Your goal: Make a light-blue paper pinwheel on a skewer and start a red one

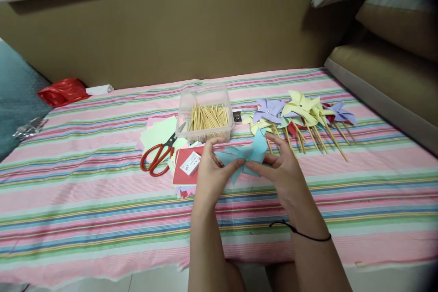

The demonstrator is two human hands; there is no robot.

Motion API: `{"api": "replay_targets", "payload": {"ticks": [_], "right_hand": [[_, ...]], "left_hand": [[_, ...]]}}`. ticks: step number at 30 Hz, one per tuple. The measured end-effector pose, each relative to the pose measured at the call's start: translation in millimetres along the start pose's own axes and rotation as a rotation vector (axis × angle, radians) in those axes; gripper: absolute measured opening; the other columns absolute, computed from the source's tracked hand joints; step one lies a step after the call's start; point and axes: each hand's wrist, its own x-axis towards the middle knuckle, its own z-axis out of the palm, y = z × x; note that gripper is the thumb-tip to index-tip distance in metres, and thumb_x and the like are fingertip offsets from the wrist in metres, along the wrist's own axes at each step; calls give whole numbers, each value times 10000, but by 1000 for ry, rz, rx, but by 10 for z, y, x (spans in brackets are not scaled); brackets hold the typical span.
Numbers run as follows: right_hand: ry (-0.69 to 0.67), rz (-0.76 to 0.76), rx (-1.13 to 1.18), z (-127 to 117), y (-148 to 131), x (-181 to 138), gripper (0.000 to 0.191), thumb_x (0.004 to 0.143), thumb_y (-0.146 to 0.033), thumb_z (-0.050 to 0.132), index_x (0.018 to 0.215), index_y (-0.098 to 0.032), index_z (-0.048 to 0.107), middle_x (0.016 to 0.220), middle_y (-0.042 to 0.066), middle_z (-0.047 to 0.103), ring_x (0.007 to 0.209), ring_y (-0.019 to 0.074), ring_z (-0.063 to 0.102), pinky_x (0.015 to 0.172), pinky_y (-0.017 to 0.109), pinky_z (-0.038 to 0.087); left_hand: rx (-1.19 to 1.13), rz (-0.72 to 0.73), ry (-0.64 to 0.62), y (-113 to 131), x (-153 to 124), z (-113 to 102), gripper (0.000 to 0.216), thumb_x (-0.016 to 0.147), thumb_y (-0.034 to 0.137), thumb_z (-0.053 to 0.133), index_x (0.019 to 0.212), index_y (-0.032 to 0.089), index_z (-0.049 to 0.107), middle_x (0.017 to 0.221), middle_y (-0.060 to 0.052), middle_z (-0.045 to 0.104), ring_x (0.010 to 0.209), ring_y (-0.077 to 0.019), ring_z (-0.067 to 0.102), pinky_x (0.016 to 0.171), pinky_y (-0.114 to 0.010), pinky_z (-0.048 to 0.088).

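Note:
Both my hands hold a light blue paper pinwheel shape (255,150) just above the striped cloth. My left hand (212,171) pinches its left side near the centre with thumb and fingers. My right hand (285,171) pinches it from the right, fingertips meeting at the folded middle. Its points stick up and out between my hands. A black band circles my right wrist.
A clear plastic box of wooden sticks (206,116) stands just beyond my hands. Red-handled scissors (158,155) lie on stacked coloured paper (185,166) to the left. Finished pinwheels on sticks (301,114) lie to the right. A red bag (63,91) sits far left; cushions rise at right.

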Motion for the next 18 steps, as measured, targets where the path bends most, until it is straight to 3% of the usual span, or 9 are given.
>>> {"api": "replay_targets", "payload": {"ticks": [9, 18], "right_hand": [[5, 21, -4, -17, 6, 7, 938, 508, -322, 909, 1298, -207, 417, 729, 22, 739, 702, 214, 703, 678, 349, 582], [-21, 19, -56, 8, 13, 0, 912, 538, -324, 894, 1305, -224, 410, 752, 14, 737, 737, 227, 707, 691, 356, 574]], "left_hand": [[62, -21, -17, 35, -34, 0, 525, 698, 310, 783, 1126, 233, 489, 501, 118, 411, 412, -74, 374, 398, -182, 317], [-5, -37, 30, -10, 4, 28, 493, 687, 293, 778, 1064, 260, 463, 695, 62, 593, 475, -76, 490, 479, -202, 410]]}}
